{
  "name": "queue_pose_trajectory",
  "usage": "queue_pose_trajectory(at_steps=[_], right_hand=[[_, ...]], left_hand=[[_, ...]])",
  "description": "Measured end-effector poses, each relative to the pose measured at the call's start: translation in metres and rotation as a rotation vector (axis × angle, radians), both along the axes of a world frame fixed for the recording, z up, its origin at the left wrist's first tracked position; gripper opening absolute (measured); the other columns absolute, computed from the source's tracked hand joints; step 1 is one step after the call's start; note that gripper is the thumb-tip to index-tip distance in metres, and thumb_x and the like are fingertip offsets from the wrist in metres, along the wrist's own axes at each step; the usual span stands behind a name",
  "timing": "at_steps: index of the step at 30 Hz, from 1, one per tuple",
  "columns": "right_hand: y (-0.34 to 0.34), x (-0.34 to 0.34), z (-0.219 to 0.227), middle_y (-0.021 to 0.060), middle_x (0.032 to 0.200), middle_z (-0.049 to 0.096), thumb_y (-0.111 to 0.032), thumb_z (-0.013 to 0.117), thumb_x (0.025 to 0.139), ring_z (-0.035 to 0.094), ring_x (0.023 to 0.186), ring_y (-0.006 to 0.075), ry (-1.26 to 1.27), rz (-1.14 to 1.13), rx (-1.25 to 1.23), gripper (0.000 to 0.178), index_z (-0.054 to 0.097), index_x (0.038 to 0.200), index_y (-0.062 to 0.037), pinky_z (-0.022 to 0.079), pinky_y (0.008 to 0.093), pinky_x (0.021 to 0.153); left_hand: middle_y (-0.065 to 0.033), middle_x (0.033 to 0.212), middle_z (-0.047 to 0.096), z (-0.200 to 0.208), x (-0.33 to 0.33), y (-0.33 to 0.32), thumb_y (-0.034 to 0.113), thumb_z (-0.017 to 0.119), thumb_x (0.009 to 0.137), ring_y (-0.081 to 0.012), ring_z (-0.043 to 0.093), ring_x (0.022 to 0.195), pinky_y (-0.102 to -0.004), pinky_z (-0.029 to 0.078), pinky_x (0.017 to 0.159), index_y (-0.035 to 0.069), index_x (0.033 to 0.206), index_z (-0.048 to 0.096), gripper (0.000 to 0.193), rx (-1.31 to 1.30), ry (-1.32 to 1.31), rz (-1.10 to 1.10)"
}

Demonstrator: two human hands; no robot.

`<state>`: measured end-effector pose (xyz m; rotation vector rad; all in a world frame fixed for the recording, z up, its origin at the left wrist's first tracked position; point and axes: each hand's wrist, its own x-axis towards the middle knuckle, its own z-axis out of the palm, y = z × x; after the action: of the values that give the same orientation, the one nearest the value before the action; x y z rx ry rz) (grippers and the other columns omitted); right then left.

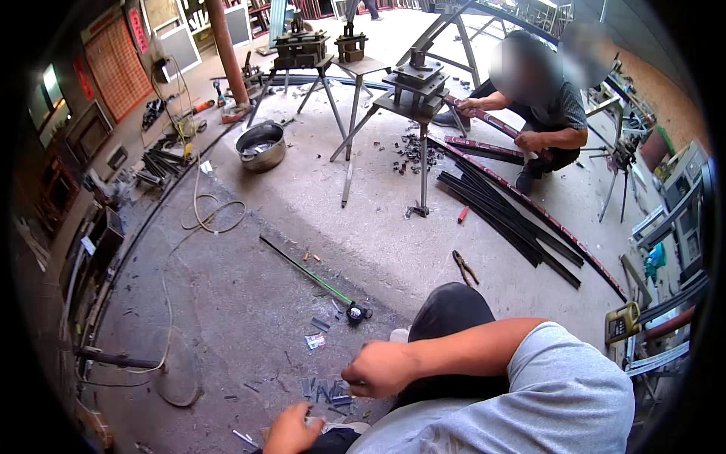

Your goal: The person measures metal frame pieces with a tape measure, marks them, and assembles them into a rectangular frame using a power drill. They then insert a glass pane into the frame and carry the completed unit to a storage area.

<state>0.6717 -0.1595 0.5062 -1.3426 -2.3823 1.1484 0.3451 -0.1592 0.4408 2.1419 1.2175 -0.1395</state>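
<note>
My right hand (382, 369) reaches in from the right, low over the floor, its fingers curled closed. What it holds, if anything, is hidden. My left hand (293, 431) is at the lower edge, below and left of the right one, with fingers bent inward; I cannot make out anything in them. Beneath and between the hands lie several short grey cut strips (325, 392) on the concrete. Just beyond is a small printed packet (315, 341). A green-and-black rod (321, 282) ends at a round black piece (355, 313) ahead of my right hand.
Pliers (466, 268) lie beyond my knee. Long black bars (507, 219) and a red-handled tool (463, 215) lie farther off. A co-worker (544, 113) crouches, holding a dark red bar. Metal press stands (412, 94), a metal pot (261, 146) and a looping hose (200, 216) are around.
</note>
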Motion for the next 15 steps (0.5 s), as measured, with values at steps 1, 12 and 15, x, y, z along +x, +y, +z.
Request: queue_pose_trajectory(at_steps=[1, 12, 15], right_hand=[[0.010, -0.001, -0.004, 0.0241, 0.076, 0.067, -0.034, 0.064, 0.094, 0.067, 0.075, 0.0462, -0.041, 0.013, -0.041, 0.033, 0.065, 0.090, -0.0013, 0.054, 0.0553, 0.070], [0.121, -0.036, -0.051, 0.0237, 0.081, 0.071, -0.038, 0.064, 0.092, 0.070, 0.079, 0.0467, -0.195, 0.011, -0.382, 0.038, 0.066, 0.108, -0.0036, 0.056, 0.0564, 0.073], [0.131, -0.056, -0.043, 0.0228, 0.081, 0.072, -0.036, 0.063, 0.091, 0.071, 0.077, 0.0454, -0.237, 0.045, -0.492, 0.037, 0.066, 0.106, -0.0025, 0.056, 0.0568, 0.072]], left_hand=[[-0.0221, 0.092, 0.070, -0.014, -0.003, 0.000, 0.039, 0.058, 0.098, -0.0427, 0.068, 0.083, -0.0516, 0.056, 0.072, 0.001, 0.117, 0.066, 0.043, 0.008, -0.037, -0.052], [-0.0299, 0.121, 0.066, -0.006, -0.018, 0.094, 0.030, 0.074, 0.089, -0.0493, 0.063, 0.112, -0.0533, 0.052, 0.096, 0.002, 0.135, 0.060, 0.055, -0.243, -0.146, 0.145], [-0.0327, 0.129, 0.063, -0.015, -0.015, 0.103, 0.033, 0.075, 0.090, -0.0485, 0.062, 0.118, -0.0507, 0.051, 0.101, 0.003, 0.137, 0.060, 0.058, -0.366, -0.043, 0.151]])
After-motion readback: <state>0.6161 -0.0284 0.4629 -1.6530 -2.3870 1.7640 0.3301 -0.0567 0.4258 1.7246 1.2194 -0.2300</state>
